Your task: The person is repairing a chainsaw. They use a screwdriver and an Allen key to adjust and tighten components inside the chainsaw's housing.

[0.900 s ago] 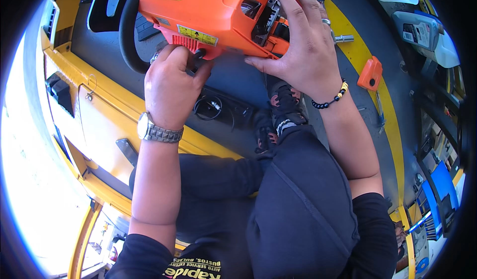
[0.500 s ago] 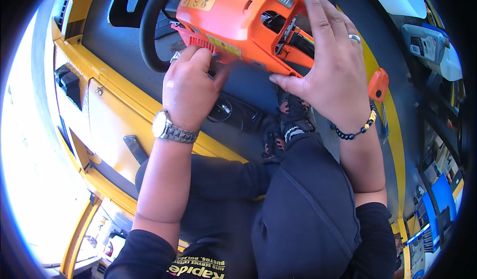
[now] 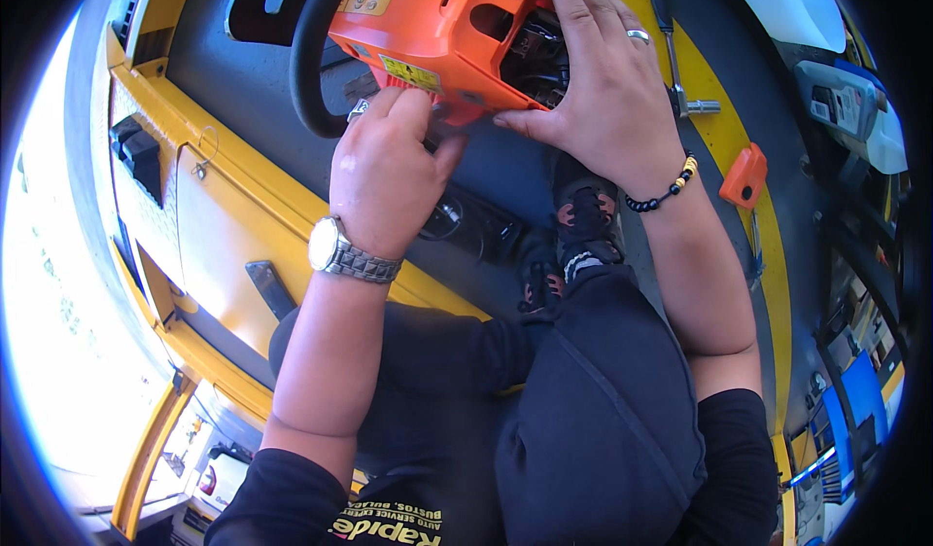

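An orange chainsaw cover [image 3: 418, 35] with warning labels fills the top middle, over the saw's body. Through the opening at its rear, dark engine parts [image 3: 535, 55] show. The saw's curved black handle [image 3: 304, 70] runs along the left side, and its black hand guard [image 3: 255, 11] stands farther left. My left hand [image 3: 389, 172] is closed on the cover's near lower edge, its fingertips partly hidden. Spread around the rear end is my right hand [image 3: 622, 99], thumb on the near edge and fingers across the far side, gripping the cover.
On the dark floor with its yellow stripe lie a metal tool with a black grip [image 3: 677, 84] and a small orange part [image 3: 744, 176]. A phone [image 3: 270, 288] rests on the yellow frame at left. Bottles [image 3: 834, 99] stand at right.
The orange cover has shifted left and up, and dark engine parts now fill its rear opening. My right hand moved left with it, uncovering the metal tool; my left hand moved slightly right.
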Action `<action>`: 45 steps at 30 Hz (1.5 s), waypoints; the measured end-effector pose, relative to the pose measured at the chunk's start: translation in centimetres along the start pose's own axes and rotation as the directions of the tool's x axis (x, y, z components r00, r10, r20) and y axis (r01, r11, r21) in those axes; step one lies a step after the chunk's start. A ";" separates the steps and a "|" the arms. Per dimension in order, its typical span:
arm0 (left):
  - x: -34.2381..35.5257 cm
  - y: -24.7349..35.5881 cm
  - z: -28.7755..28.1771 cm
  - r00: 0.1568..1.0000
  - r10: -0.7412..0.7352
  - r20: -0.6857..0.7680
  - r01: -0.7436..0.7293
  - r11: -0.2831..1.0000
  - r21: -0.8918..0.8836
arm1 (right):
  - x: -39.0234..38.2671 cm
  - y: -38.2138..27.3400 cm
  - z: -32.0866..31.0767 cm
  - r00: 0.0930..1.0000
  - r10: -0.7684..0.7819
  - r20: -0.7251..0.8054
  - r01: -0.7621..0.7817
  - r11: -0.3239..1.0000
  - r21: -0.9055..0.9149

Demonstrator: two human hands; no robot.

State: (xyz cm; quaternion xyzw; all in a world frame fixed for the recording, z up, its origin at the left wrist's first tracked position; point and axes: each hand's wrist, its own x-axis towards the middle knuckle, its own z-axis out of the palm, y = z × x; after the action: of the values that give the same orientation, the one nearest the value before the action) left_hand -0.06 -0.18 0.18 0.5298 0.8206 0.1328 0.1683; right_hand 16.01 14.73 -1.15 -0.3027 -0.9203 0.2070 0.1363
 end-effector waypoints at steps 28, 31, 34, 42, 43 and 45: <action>1.3 -1.1 3.5 0.964 -0.020 -0.267 0.012 0.999 -0.031 | -1.5 1.1 4.2 0.926 -0.002 -0.377 0.055 0.990 0.132; 1.2 -0.8 3.2 0.969 -0.047 -0.243 0.049 0.999 0.003 | -1.1 1.9 5.3 0.929 0.025 -0.368 0.032 0.988 0.149; 1.1 -0.7 2.9 0.970 -0.054 -0.237 0.070 0.996 0.060 | -1.5 2.5 5.3 0.945 -0.001 -0.328 0.065 0.980 0.186; 1.3 -1.7 1.2 0.977 -0.163 -0.141 0.167 0.986 0.017 | -1.9 3.6 3.8 0.996 -0.029 -0.085 0.046 0.979 0.199; 1.0 -1.8 1.1 0.974 -0.148 -0.171 0.156 0.987 0.032 | -1.8 3.7 3.9 0.993 -0.054 -0.106 0.072 0.981 0.181; 0.6 -1.7 1.2 0.965 -0.122 -0.233 0.141 0.988 0.067 | -2.0 3.5 4.4 0.987 -0.028 -0.161 0.058 0.981 0.187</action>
State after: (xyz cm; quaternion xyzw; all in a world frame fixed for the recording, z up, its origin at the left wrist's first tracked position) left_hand -1.15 -0.29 -1.70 0.4618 0.8727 0.1471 0.0590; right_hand 17.72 14.74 -6.89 -0.2838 -0.8889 0.2666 0.2414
